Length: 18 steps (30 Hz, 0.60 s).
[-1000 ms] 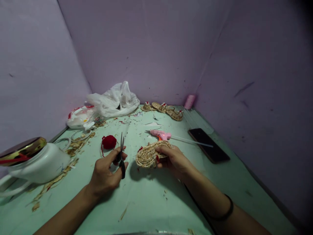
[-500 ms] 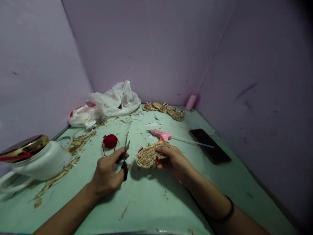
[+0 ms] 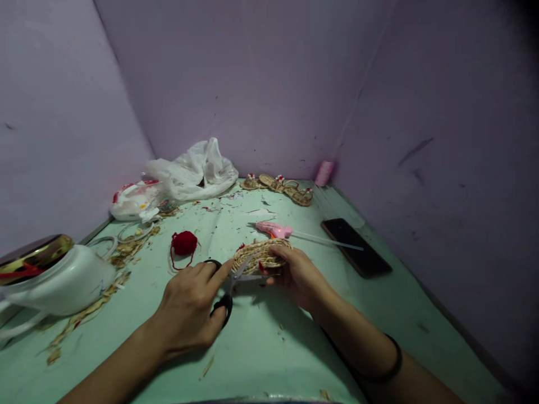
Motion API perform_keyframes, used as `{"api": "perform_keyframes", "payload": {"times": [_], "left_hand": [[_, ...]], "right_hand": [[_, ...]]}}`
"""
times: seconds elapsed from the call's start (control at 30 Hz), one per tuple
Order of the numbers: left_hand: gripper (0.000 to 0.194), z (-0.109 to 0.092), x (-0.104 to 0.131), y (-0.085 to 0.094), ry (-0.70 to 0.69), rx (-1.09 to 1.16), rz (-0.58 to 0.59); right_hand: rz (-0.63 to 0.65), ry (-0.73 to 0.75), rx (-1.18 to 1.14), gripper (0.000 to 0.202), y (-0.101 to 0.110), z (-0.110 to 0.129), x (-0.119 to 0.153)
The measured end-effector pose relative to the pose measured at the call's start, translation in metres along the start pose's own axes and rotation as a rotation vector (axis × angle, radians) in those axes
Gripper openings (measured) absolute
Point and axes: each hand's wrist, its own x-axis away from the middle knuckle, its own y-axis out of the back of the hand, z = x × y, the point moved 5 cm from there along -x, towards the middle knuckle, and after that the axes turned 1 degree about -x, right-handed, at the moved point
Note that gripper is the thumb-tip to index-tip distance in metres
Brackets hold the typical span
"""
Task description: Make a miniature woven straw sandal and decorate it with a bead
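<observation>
With the right hand [image 3: 300, 275] clamped on the coiled straw sole [image 3: 264, 247], which extends leftward from its pinch, the left hand [image 3: 191, 303], gripping the parted scissors [image 3: 233, 279], should guide the blades clear of the pinch beside the red yarn tuft [image 3: 261, 267].

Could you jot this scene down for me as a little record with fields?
Left hand: holds black-handled metal scissors, blades apart
Right hand: holds oval tan coil of woven straw
Blade contact: cannot tell
Beyond left hand: round red yarn ball
Beyond coil: pink plastic glue gun
Right side: dark rectangular phone
Back: crumpled white plastic bag, small woven straw sandals
Surface: pale green tabletop, scattered scraps
</observation>
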Motion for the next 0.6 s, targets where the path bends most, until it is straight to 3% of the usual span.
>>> {"api": "perform_keyframes", "payload": {"times": [0.3,0.6], "left_hand": [[0.063,-0.009,-0.008,-0.003,-0.029,-0.062,0.129],[0.061,-0.013,-0.011,-0.007,-0.119,-0.115,0.262]], "right_hand": [[0.108,-0.069,-0.102,0.025,-0.015,-0.005,0.005],[-0.027,-0.167,-0.018,0.021,-0.005,-0.013,0.005]]}}
